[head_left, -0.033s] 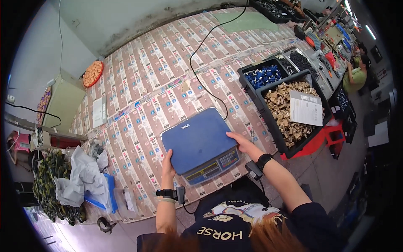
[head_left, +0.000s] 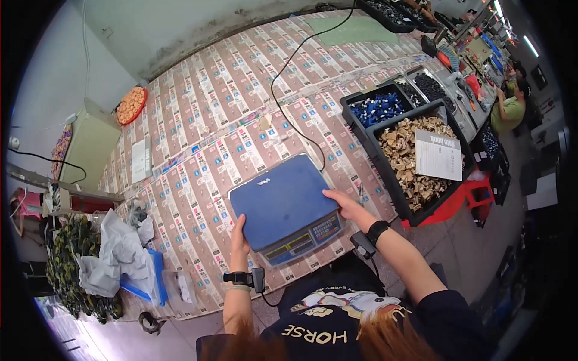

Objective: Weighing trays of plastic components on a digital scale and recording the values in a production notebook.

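Observation:
A digital weighing scale (head_left: 283, 201) with a flat blue platform stands on the table in front of me, its keypad and display panel facing my body. My left hand (head_left: 239, 236) grips its left side, the thumb along the platform's edge. On the opposite side my right hand (head_left: 344, 206) holds the right edge, thumb at the top. The other fingers of both hands are mostly hidden behind the scale's sides. A dark cable runs over the tabletop behind the scale.
Black bins with brownish-gold metal pieces (head_left: 404, 150) and blue parts (head_left: 376, 111) stand to the right; a notebook (head_left: 438, 154) lies on the metal pieces. Far left is a red tray (head_left: 131, 106) of orange pieces. White plastic bags (head_left: 117, 256) lie at the near left. A person (head_left: 510, 108) sits far right.

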Available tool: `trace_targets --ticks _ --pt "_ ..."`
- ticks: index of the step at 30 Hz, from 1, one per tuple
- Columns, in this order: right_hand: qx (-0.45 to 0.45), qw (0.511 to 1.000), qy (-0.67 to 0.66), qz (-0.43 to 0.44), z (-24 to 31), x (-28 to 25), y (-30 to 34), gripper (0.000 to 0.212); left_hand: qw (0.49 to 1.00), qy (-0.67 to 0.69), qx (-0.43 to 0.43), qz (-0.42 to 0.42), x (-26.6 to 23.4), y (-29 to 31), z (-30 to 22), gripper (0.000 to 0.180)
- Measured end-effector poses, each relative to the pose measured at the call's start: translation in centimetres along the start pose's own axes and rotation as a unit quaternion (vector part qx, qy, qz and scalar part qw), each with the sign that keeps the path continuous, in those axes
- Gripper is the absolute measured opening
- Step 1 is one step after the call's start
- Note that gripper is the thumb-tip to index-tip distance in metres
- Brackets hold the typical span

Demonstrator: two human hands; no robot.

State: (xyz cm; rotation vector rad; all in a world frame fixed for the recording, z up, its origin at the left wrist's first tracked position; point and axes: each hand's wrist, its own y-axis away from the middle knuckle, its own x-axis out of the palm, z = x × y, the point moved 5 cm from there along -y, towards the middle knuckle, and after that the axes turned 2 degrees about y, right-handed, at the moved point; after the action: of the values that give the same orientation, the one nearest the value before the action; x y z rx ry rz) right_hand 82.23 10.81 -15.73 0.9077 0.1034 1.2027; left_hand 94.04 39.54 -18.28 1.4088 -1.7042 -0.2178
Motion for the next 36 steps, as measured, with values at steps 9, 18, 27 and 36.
trace_targets --ticks 9,18,27,36 --pt "0.046 0.992 0.114 0.002 -1.1 5.2 -2.0 0.067 0.997 -0.058 -0.043 -0.023 -4.2 0.8 -4.7 0.05" --pt "-0.06 0.969 0.173 -0.167 0.9 0.2 0.9 0.052 0.896 -0.403 0.184 0.039 4.8 -1.2 -8.4 0.036" --pt "-0.03 0.969 0.08 -0.233 -2.9 -5.3 11.6 0.028 0.736 -0.414 0.527 -0.097 6.1 -3.7 -14.3 0.033" --pt "-0.039 0.96 0.039 -0.275 -10.6 -10.7 18.1 0.033 0.835 -0.474 0.279 0.02 10.3 7.6 -6.7 0.029"
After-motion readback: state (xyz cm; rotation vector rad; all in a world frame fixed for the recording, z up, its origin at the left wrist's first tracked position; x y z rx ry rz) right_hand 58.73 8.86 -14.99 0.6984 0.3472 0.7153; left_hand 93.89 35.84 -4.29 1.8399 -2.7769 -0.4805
